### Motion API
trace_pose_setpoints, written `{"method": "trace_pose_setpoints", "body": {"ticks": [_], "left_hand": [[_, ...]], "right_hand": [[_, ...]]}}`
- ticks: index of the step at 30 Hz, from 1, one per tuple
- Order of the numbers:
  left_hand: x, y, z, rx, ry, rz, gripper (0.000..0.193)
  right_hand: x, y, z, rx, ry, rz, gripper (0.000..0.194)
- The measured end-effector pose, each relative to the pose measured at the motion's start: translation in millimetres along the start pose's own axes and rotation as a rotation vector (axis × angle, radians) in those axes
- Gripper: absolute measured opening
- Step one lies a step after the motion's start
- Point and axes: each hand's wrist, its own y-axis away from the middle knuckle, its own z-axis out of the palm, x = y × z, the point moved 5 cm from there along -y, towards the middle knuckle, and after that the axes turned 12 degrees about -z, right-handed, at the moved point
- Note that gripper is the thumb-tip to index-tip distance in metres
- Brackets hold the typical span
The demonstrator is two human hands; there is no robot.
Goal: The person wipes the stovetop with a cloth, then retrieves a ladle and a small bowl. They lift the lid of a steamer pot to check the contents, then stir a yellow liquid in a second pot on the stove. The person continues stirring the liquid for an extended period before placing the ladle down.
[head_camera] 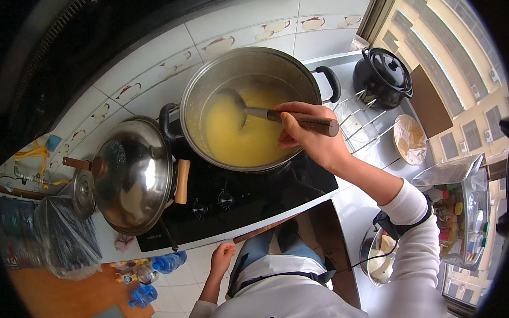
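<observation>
My right hand [310, 127] grips the brown handle of a metal ladle [257, 112] over a large stainless steel stockpot [253, 55]. The ladle's bowl is partly sunk in a cloudy yellow liquid [259, 144], which is paler around the bowl. Vapour blurs the far inside wall. The pot stands on a black glass cooktop [252, 202]. Low by the cooktop's front edge, my left hand [222, 257] hangs with its fingers curled and nothing visible in it. Beside the pot on the left is a wok with a domed steel lid [133, 174].
A black lidded pot [382, 77], a wire rack [362, 121] and a film-covered bowl [409, 140] are at the right. A steel bowl of pale pieces [378, 260] lies beneath my right arm. Blue plastic bottles [169, 261] stand low at the left. A range hood [70, 41] hangs overhead.
</observation>
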Motion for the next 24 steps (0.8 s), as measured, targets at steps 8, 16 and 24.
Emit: {"method": "trace_pose_setpoints", "body": {"ticks": [8, 16, 24], "left_hand": [[-2, -3, 0, 0.005, -0.004, 0.018, 0.014], [-3, -5, 3, -0.001, 0.018, 0.006, 0.013], [5, -2, 5, 0.01, -0.03, 0.001, 0.013]], "right_hand": [[9, 1, -21, 0.049, -0.187, 0.185, 0.037], [10, 5, -62, 0.147, -0.181, 0.263, 0.047], [-7, 8, -85, 0.175, -0.081, 0.116, 0.048]]}}
